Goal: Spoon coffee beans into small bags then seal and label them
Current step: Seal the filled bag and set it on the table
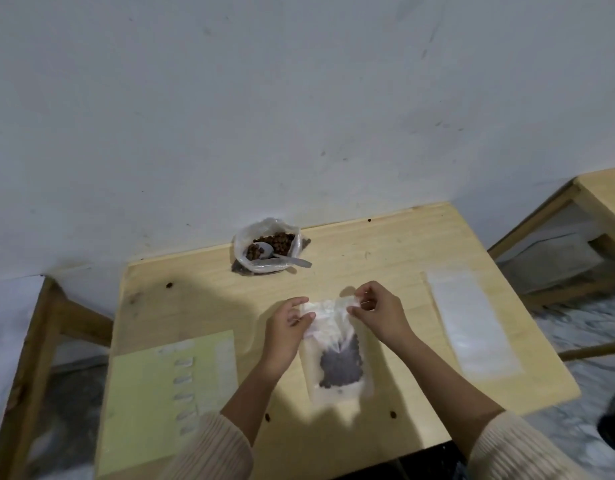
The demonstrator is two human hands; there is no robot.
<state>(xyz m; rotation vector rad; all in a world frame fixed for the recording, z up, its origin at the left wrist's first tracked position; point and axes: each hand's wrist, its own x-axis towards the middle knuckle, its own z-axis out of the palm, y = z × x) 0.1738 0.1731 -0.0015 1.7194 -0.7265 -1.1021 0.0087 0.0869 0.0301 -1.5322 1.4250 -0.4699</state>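
Behind everything, a scuffed white wall (299, 98). Against it, a pale wooden table (202, 299), with parts of two similar wooden frames at the far left (39, 341) and far right (593, 202).

On the table's near left, a yellow-green backing sheet (139, 403) carrying a column of small white labels (185, 379). On the right side, a long flat translucent white pouch stack (472, 327); impossible to tell how many pouches.

In the middle, near the front edge, the small frosted plastic bag (337, 386), lying flat, with dark coffee beans (340, 368) gathered in its lower half and its top crumpled and raised.

Left hand (285, 327) pinching the left side of that top between thumb and curled fingers. Right hand (379, 310) pinching the right corner the same way. Both clamped on the bag. Cream ribbed sleeves (209, 452) pushed up the forearms.

At the back edge by the wall, an open clear plastic sack (264, 268) of brown coffee beans (278, 240). In it, a grey metal spoon (282, 258), bowl among the beans, handle out over the rim to the right.

Scattered on the wood, well apart, a few stray beans (169, 285).
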